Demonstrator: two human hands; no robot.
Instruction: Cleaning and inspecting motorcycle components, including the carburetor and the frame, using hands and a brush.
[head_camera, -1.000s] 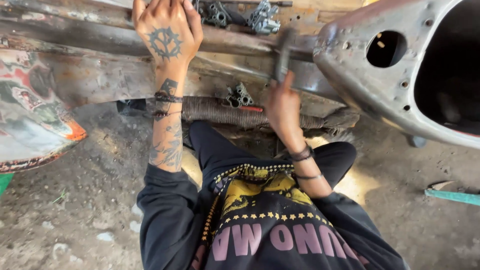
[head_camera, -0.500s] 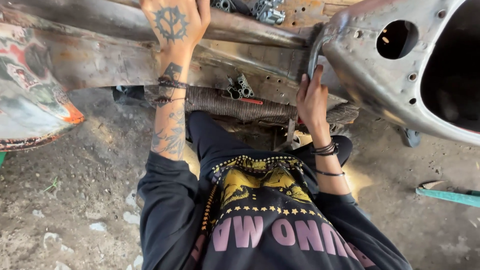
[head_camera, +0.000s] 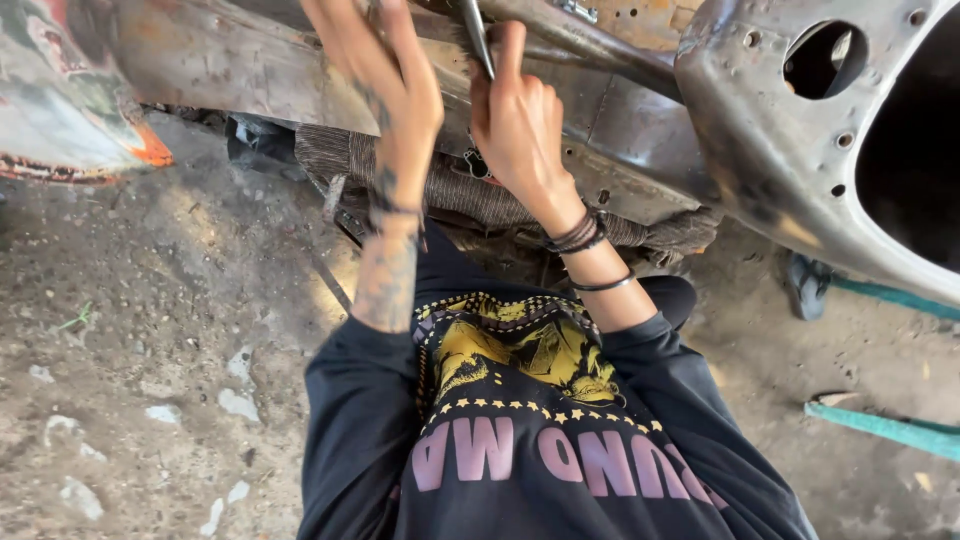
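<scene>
1. Where the two hands meet at the top of the view, a slim metal tool (head_camera: 474, 35) rises against the rusty bare-metal body panel (head_camera: 640, 120); its upper end is cut off by the frame edge, so its kind cannot be told.
2. Right hand (head_camera: 515, 120): fingers curled tight around the tool's shaft, thumb up along it; dark bands circle the wrist.
3. Left hand (head_camera: 385, 75): raised just beside the right, blurred; fingers partly bent near the tool, but whether they grip it cannot be told.
4. Below the hands, a ribbed grey mat (head_camera: 470, 195) lies under the panel's lower edge.
5. At right, a curved metal shell (head_camera: 770, 160) with round holes.
6. Beneath, a dirt floor (head_camera: 150, 380); a teal bar (head_camera: 880, 428) lies at far right.
</scene>
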